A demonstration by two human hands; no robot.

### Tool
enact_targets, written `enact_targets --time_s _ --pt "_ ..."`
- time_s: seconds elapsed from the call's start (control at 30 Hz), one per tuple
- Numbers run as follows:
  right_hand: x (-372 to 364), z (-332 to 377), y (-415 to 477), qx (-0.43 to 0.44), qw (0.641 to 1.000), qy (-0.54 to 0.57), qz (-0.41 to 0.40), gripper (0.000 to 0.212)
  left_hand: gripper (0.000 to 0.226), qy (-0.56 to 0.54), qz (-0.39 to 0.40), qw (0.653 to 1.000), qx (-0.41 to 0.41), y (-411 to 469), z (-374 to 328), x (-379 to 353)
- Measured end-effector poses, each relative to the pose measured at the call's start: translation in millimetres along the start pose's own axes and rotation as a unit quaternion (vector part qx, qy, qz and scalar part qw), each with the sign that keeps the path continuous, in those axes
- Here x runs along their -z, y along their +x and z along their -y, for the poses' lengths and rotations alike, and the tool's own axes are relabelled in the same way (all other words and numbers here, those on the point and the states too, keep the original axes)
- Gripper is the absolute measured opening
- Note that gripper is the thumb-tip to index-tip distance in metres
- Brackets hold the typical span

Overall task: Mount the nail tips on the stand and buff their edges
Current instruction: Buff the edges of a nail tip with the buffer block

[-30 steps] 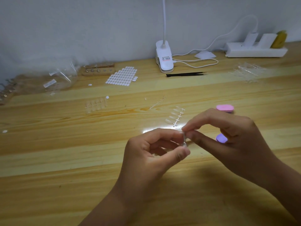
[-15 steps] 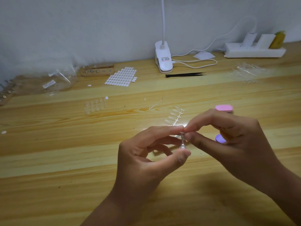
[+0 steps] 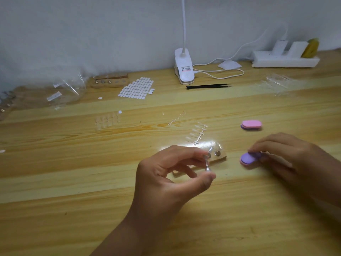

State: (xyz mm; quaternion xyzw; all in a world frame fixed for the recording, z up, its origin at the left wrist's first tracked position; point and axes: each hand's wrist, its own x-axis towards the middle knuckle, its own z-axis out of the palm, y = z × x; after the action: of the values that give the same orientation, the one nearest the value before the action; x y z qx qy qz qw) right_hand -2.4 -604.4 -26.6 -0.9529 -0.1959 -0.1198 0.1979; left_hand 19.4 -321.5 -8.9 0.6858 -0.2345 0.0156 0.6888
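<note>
**Nail tips wait on their strip as one peg is held up for buffing**

Nail tips (image 3: 189,139) lie in a row on their clear strip on the table (image 3: 73,182), just beyond the left hand (image 3: 171,178) and touching neither hand.

In the head view, the left hand pinches a small metal peg (image 3: 207,163) end to end: the index fingertip (image 3: 200,154) is on its head and the thumb is under its foot, with the other fingers loosely curled behind. Held this way, the peg stands clear of the palm, which probably leaves its top open to a tool from the right. A clear tip may already sit on the head, but it is too small and glassy to tell.

The wooden stand (image 3: 220,157) lies flat just behind the peg. Two of its metal sockets show, close enough for the peg to go back in.

The right hand (image 3: 291,159) is well apart from the peg. Its fingers are curled over the purple buffer (image 3: 247,158) on the table, with the fingertips on its far end and the thumb at its side, taking hold. Judging by that, buffing the edge is the step in hand. A pink buffer (image 3: 251,124) lies unused farther back.
</note>
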Motion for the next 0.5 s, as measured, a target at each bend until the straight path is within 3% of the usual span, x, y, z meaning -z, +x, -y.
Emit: enact_targets --time_s 0.1,0.2,0.37,0.5 --pt "10 22 20 0.015 0.997 0.042 -0.063 0.025 0.027 0.01 -0.017 1.0 0.023 1 1 1" --pt "9 56 41 0.064 0.984 0.107 -0.13 0.028 0.028 0.007 -0.038 0.998 0.054 2 2 3" --pt "-16 83 51 0.121 0.975 0.122 -0.138 0.024 0.029 0.003 -0.031 0.998 0.046 1 -2 5" --pt "-23 64 50 0.097 0.977 0.086 -0.169 0.025 0.028 0.009 -0.05 0.997 0.065 4 0 6"
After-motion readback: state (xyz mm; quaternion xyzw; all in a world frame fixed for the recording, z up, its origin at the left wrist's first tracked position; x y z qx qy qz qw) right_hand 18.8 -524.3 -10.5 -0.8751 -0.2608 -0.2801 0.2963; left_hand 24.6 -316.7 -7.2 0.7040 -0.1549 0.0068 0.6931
